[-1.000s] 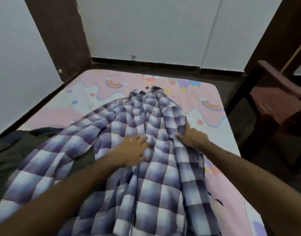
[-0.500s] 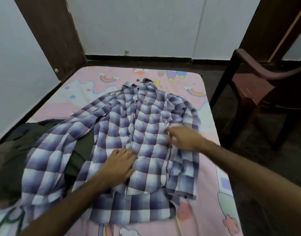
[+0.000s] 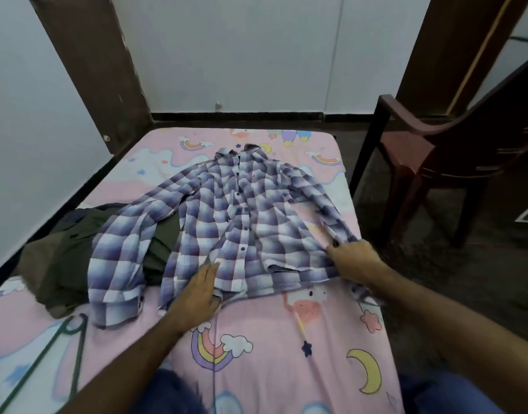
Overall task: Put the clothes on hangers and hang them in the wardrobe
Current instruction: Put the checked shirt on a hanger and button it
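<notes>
Flat, the checked shirt (image 3: 241, 216) lies lengthwise — collar away, hem near.

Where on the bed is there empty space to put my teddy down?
The bare pink sheet near you, below the plaid shirt hem and right of the green hanger, is free. So is the strip above the collar. The left side is crowded with the olive clothes.

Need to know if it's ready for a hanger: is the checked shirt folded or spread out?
Spread out: the checked shirt lies flat on the bed, front up, collar far, both sleeves out.
</notes>
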Demonstrator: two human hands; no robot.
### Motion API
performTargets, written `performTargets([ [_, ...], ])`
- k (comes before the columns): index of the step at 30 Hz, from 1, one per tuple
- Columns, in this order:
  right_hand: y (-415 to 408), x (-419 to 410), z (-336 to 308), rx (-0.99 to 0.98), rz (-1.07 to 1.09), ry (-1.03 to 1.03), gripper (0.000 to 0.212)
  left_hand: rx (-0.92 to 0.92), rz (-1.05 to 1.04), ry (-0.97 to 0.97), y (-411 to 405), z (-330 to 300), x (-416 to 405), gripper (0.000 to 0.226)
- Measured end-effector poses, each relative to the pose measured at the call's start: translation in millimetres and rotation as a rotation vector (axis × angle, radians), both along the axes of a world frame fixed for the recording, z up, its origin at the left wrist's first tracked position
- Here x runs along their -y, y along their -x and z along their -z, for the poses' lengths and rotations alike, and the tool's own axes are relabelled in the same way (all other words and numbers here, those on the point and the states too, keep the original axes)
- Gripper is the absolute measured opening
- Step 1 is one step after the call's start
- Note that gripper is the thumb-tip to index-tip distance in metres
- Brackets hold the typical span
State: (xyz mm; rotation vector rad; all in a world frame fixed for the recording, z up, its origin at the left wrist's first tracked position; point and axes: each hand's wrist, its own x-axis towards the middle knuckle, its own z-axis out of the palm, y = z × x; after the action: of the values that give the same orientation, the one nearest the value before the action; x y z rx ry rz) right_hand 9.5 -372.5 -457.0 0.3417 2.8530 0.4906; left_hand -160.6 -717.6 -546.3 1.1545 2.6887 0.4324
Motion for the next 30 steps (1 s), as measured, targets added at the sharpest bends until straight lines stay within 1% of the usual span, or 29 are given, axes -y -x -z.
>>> performTargets([
  [2,-11.7,0.1,-5.3,-0.014,-0.009,-0.037,0.032,-0.076,0.009,0.080,-2.2,-3.2,-1.5,0.076],
  [4,-20.1,9.7,-4.3,-0.064,-0.034,-0.021,0.036,-0.196,0.024,0.222,-6.5,-9.1,-3.7,0.076],
  [6,-25.0,19.4,3.0,-0.140,-0.048,0.047,0.040,-0.309,0.016,0.313,-8.3,-10.9,-2.3,0.080],
  [8,-26.6,27.3,15.1,-0.185,-0.049,0.124,0.040,-0.381,0.010,0.377,-11.2,-14.0,3.7,0.087],
  [11,-26.4,33.1,34.2,-0.152,-0.030,0.239,0.040,-0.459,0.023,0.477,-7.9,-15.9,15.4,0.093],
  [13,-24.1,29.2,38.1,-0.103,-0.031,0.286,0.039,-0.487,0.039,0.510,0.4,-17.6,23.2,0.084],
  [16,-21.4,12.0,25.4,-0.020,-0.081,0.325,0.029,-0.539,0.143,0.502,19.0,-21.9,40.6,0.057],
  [18,-22.7,0.5,7.0,0.130,-0.081,0.389,0.031,-0.524,0.243,0.447,28.9,-34.8,48.2,0.045],
  [20,-26.7,-3.9,-15.5,0.292,-0.056,0.406,0.037,-0.417,0.318,0.422,29.2,-51.3,49.1,0.028],
  [23,-29.4,-1.3,-31.5,0.454,-0.003,0.333,0.039,-0.310,0.417,0.402,19.1,-68.0,46.9,0.009],
  [25,-24.7,14.6,-32.0,0.515,0.045,0.234,0.033,-0.169,0.429,0.432,13.4,-75.1,46.5,0.006],
  [26,-20.3,27.0,-30.7,0.518,0.053,0.205,0.031,-0.118,0.423,0.441,12.8,-75.9,47.5,0.005],
  [27,-14.5,43.1,-28.3,0.490,0.041,0.213,0.030,-0.122,0.423,0.444,12.0,-75.6,49.5,0.003],
  [28,-8.2,63.7,-26.6,0.427,0.004,0.260,0.030,-0.176,0.432,0.432,11.8,-73.0,53.0,0.002],
  [29,-1.4,85.7,-22.0,0.335,-0.029,0.356,0.031,-0.291,0.451,0.416,11.6,-67.3,57.4,0.007],
  [30,4.7,107.8,-14.4,0.238,-0.043,0.495,0.035,-0.406,0.459,0.443,10.1,-60.8,62.2,0.016],
])
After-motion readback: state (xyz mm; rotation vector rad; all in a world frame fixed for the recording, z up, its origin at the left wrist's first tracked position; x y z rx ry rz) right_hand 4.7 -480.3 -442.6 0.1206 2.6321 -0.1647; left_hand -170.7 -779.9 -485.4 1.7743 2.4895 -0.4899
